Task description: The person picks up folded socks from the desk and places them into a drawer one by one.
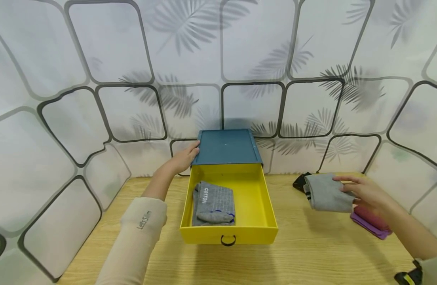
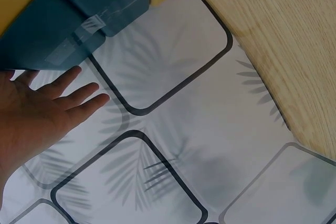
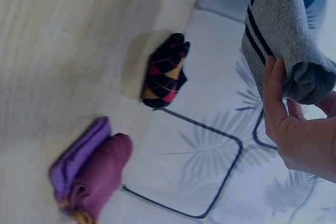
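A folded light grey sock pair with black stripes is gripped by my right hand, raised above the table right of the drawer. In the right wrist view, fingers and thumb hold the rolled end of the grey socks. My left hand rests against the left side of the blue drawer box, its fingers extended. The yellow drawer is pulled out. Inside it, on the left, lies a folded darker grey sock pair marked COTTON.
On the table's right lie folded purple and maroon socks, partly behind the right hand. Dark patterned socks sit near the wall, partly covered by the held pair in the head view. A patterned wall covering borders the wooden table.
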A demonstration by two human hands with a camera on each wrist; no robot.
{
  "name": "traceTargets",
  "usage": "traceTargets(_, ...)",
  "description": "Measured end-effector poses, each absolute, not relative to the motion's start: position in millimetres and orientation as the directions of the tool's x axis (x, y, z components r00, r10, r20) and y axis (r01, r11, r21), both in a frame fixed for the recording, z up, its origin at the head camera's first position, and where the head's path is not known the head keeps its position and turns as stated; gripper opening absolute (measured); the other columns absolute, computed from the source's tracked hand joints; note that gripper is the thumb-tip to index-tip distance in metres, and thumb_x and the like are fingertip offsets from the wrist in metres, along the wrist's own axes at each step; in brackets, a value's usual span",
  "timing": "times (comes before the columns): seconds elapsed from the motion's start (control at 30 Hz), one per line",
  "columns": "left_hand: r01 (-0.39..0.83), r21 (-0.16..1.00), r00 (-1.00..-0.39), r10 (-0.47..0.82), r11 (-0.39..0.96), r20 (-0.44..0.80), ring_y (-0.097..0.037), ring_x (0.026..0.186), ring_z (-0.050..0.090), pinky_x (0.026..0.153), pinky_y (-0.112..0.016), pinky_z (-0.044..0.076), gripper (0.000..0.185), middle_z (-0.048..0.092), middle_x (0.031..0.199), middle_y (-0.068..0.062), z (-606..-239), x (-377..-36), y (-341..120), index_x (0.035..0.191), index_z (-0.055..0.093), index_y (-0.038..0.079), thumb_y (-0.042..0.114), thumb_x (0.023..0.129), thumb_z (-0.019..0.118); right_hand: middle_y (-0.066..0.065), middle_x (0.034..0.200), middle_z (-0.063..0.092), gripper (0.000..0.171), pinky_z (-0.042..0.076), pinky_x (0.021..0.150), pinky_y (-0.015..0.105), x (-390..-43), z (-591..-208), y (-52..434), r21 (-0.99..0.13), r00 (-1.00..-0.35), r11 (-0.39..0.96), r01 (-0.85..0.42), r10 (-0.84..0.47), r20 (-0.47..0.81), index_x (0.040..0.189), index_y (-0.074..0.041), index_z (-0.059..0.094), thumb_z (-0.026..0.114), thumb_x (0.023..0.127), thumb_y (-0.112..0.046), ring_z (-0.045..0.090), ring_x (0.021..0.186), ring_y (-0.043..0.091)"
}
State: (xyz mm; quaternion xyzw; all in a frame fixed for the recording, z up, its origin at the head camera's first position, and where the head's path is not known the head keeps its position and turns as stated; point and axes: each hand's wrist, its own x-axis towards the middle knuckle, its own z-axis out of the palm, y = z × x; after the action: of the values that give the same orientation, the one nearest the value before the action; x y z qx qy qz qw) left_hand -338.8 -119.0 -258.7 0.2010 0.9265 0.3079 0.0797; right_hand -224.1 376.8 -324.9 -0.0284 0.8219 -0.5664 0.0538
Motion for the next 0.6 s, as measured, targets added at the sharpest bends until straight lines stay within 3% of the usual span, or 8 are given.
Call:
traceTargets(0.1, 0.326, 0.604, -0.906, 0.423, 0.727, -0.020, -0.036, 0.135, 0.012, 0.106, -0.053, 0.015, 0.050, 0.012, 0.151, -0.014, -259, -339, -119, 0.150, 0.007, 0.016, 0.032, 0.103, 0.018, 0.005, 0.118, 0.042, 0.026, 0.049, 0.075, 0.033, -222, -311, 369, -0.941, -0.993, 0.340, 0.011, -0.105, -0.049, 0.111, -0.032, 0.061, 0.050, 0.096, -0.014, 0.053, 0.091, 0.008)
traceTargets(0.13, 0.327, 0.604, -0.905, 0.424, 0.727, -0.020, -0.036, 0.135, 0.012, 0.106, -0.053, 0.015, 0.050, 0.012, 0.151, -0.014, -259, -339, -119, 0.150, 0.007, 0.016, 0.032, 0.103, 0.018, 0.007, 0.120, 0.040, 0.025, 0.050, 0.074, 0.031, -221, -306, 365, -0.938, -0.993, 0.346, 0.010, -0.105, -0.049, 0.112, -0.033, 0.060, 0.049, 0.097, -0.016, 0.053, 0.089, 0.006)
traceTargets(0.33, 0.324, 0.605, -0.907, 0.420, 0.727, -0.019, -0.036, 0.135, 0.013, 0.106, -0.053, 0.015, 0.050, 0.012, 0.151, -0.013, -259, -338, -118, 0.150, 0.007, 0.017, 0.032, 0.103, 0.018, 0.020, 0.141, 0.020, 0.028, 0.046, 0.076, 0.031, -219, -277, 345, -0.907, -0.992, 0.419, -0.035, -0.126, -0.020, 0.125, -0.025, 0.053, 0.047, 0.098, -0.024, 0.045, 0.098, 0.008)
traceTargets(0.43, 0.318, 0.606, -0.909, 0.417, 0.729, -0.024, -0.036, 0.135, 0.012, 0.106, -0.054, 0.015, 0.050, 0.012, 0.151, -0.013, -258, -338, -118, 0.150, 0.007, 0.017, 0.033, 0.103, 0.018, 0.014, 0.140, 0.022, 0.032, 0.044, 0.074, 0.029, -218, -263, 335, -0.899, -0.988, 0.433, -0.068, -0.152, 0.002, 0.130, -0.020, 0.050, 0.046, 0.098, -0.026, 0.041, 0.098, 0.010)
traceTargets(0.6, 0.322, 0.601, -0.908, 0.419, 0.731, -0.023, -0.036, 0.135, 0.012, 0.105, -0.054, 0.015, 0.051, 0.011, 0.151, -0.014, -258, -337, -119, 0.150, 0.007, 0.016, 0.032, 0.103, 0.017, 0.001, 0.129, 0.033, 0.027, 0.043, 0.066, 0.028, -215, -242, 313, -0.904, -0.983, 0.416, -0.099, -0.181, 0.025, 0.125, -0.023, 0.051, 0.046, 0.098, -0.023, 0.041, 0.094, 0.012)
